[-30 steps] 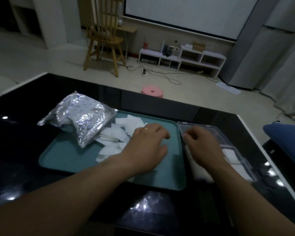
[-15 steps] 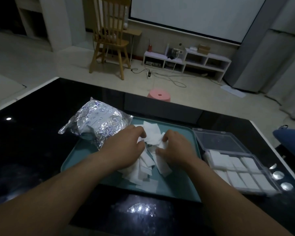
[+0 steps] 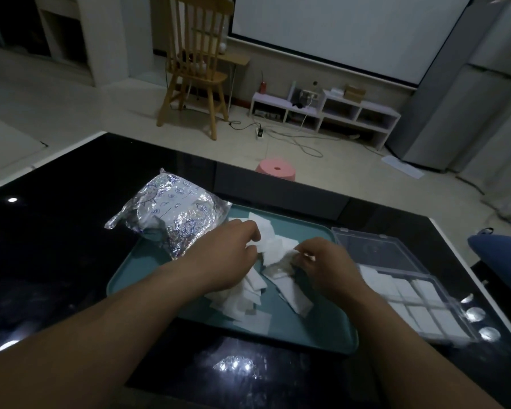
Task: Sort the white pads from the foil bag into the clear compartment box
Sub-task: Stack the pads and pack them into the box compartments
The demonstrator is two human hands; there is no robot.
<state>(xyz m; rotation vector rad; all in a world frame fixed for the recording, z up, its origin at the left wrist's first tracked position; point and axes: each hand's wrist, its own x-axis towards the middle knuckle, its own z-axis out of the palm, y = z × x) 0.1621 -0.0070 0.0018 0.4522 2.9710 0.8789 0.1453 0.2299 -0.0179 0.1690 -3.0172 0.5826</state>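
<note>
Foil bag (image 3: 171, 214) lies over far-left corner of tray (image 3: 130, 278), partly on desk (image 3: 56, 246).

Left hand (image 3: 227, 255): fingers curled into white pads (image 3: 248, 302) heaped mid-tray; actual grip unclear.

Right hand (image 3: 328, 267): fingers pinch one crumpled pad at heap's far-right side.

Clear compartment box (image 3: 466, 323) open on desk along tray's right edge; near compartments hold pads.

Best way, likely: left pins heap, right peels off single pad, flattens it, checks none clings, lays it square in unfilled compartment.
</note>
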